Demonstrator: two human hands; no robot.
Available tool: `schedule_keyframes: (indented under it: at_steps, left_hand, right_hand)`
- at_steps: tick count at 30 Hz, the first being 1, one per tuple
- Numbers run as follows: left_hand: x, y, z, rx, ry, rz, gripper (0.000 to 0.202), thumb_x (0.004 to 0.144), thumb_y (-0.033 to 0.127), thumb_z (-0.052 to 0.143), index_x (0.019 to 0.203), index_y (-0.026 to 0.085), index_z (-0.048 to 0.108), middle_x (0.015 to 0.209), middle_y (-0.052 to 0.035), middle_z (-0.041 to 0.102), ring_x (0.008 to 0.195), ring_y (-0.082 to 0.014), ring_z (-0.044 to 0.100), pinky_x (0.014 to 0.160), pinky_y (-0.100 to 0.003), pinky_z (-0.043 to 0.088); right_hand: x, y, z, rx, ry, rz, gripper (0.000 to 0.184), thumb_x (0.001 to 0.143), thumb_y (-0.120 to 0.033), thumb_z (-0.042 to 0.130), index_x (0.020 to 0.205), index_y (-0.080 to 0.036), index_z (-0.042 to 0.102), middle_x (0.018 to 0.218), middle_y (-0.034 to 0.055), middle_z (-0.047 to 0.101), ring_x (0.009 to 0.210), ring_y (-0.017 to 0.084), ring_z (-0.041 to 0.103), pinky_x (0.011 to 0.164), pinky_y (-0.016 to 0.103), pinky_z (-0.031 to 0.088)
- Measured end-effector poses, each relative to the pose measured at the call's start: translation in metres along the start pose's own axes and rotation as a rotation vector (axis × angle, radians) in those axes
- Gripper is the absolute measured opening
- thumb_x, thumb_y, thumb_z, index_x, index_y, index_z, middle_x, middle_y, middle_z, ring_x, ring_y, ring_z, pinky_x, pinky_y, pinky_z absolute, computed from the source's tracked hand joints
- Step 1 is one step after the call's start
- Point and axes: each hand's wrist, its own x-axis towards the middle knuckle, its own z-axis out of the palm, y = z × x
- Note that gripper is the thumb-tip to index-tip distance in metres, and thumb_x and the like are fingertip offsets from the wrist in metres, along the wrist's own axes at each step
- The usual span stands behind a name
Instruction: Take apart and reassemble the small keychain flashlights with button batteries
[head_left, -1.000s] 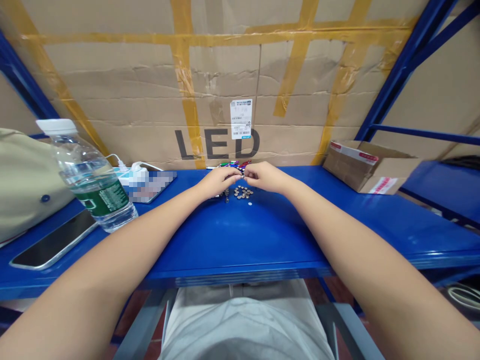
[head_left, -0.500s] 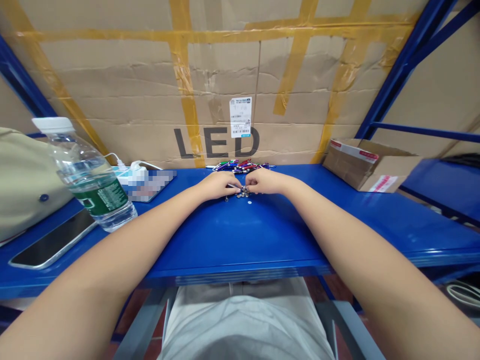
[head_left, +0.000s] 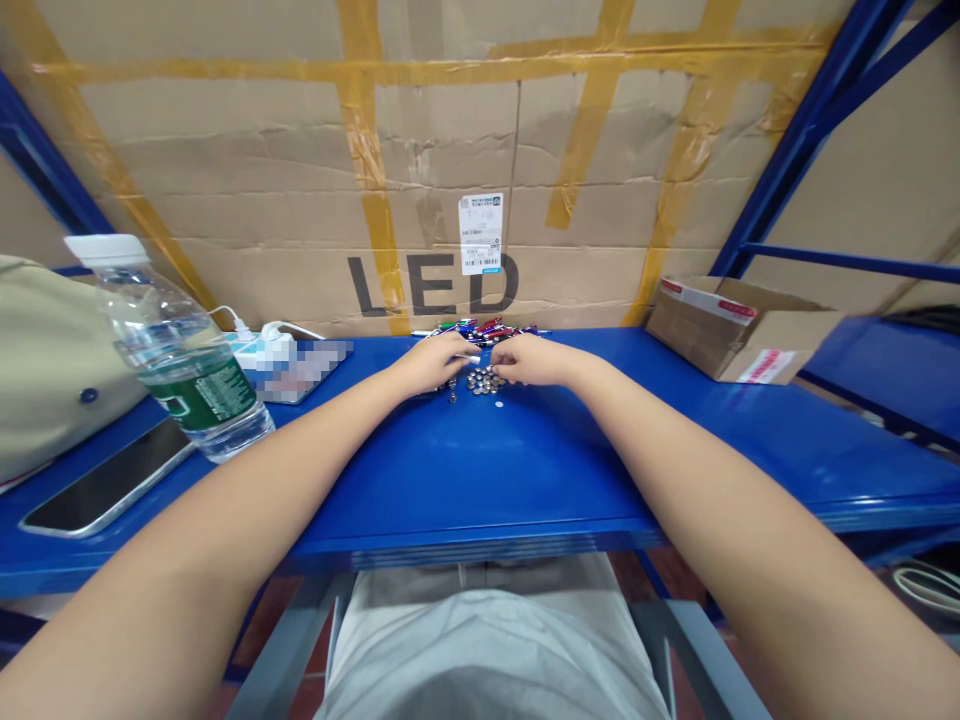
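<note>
On the blue steel shelf lies a small heap of silver button cells, with one loose cell just in front of it. Behind them is a pile of slim coloured metal mini torches or pens. My left hand pinches a short silver piece in its fingertips, above and left of the heap. My right hand rests against the heap's right side, with its fingertips curled down. Whether it holds a cell is hidden.
A water bottle stands left of my arm, beside a tissue box, a pixelated flat item and a dark phone. A beige bag lies far left. A small cardboard box sits right, before a taped carton.
My left hand has drawn slightly left of the heap, and the button cells show more fully between my hands. The coloured pile shows more than it did a second ago.
</note>
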Motion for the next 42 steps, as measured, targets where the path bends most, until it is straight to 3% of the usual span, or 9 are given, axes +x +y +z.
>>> schedule_keyframes:
  at_steps: [5,10,15,28,36,42]
  left_hand:
    - [-0.004,-0.018,-0.003,0.077,0.119,-0.237,0.036,0.088,0.013,0.043,0.118,0.017,0.063,0.106,-0.0096,0.062,0.104,-0.0206,0.057,0.095,-0.036,0.044]
    - [-0.015,-0.036,-0.009,0.072,0.002,-0.360,0.032,0.081,0.015,0.047,0.105,0.018,0.069,0.108,-0.0073,0.067,0.104,-0.0221,0.059,0.096,-0.034,0.045]
    - [-0.018,-0.041,-0.009,-0.016,-0.060,-0.388,0.034,0.075,0.012,0.047,0.100,0.019,0.069,0.109,-0.0048,0.069,0.102,-0.0208,0.062,0.093,-0.030,0.047]
    - [-0.016,-0.033,-0.018,-0.141,-0.173,-0.456,0.033,0.071,0.015,0.043,0.088,0.019,0.071,0.096,-0.0009,0.072,0.087,-0.0168,0.065,0.079,-0.025,0.050]
    - [-0.019,-0.038,-0.034,-0.187,-0.370,-0.469,0.038,0.073,0.024,0.050,0.106,0.024,0.069,0.111,-0.0005,0.070,0.095,-0.0172,0.065,0.080,-0.023,0.049]
    - [-0.023,-0.043,-0.045,-0.259,-0.416,-0.413,0.035,0.070,0.025,0.055,0.100,0.022,0.071,0.103,-0.0021,0.072,0.092,-0.0183,0.065,0.078,-0.023,0.049]
  right_hand:
    - [-0.002,-0.017,-0.003,-0.121,0.073,-0.050,0.017,0.082,-0.017,0.047,0.080,-0.016,0.063,0.083,0.0052,0.067,0.066,0.012,0.052,0.060,0.025,0.032]
    - [-0.004,-0.045,-0.002,-0.225,0.011,-0.071,0.018,0.082,-0.022,0.049,0.084,-0.018,0.066,0.086,0.0057,0.068,0.066,0.014,0.052,0.057,0.026,0.030]
    - [-0.004,-0.057,0.003,-0.292,0.005,-0.089,0.020,0.082,-0.023,0.047,0.081,-0.019,0.066,0.085,0.0060,0.068,0.062,0.014,0.050,0.054,0.027,0.027]
    - [-0.004,-0.057,0.007,-0.268,-0.007,-0.131,0.022,0.082,-0.024,0.047,0.088,-0.020,0.068,0.086,0.0056,0.068,0.060,0.013,0.050,0.053,0.027,0.026]
    - [-0.006,-0.049,-0.003,-0.153,0.045,-0.124,0.020,0.082,-0.020,0.049,0.091,-0.019,0.067,0.090,0.0055,0.069,0.072,0.015,0.055,0.060,0.025,0.032]
    - [-0.005,-0.038,-0.005,-0.127,0.072,-0.109,0.022,0.083,-0.019,0.049,0.093,-0.017,0.068,0.093,0.0072,0.070,0.079,0.016,0.059,0.065,0.025,0.036]
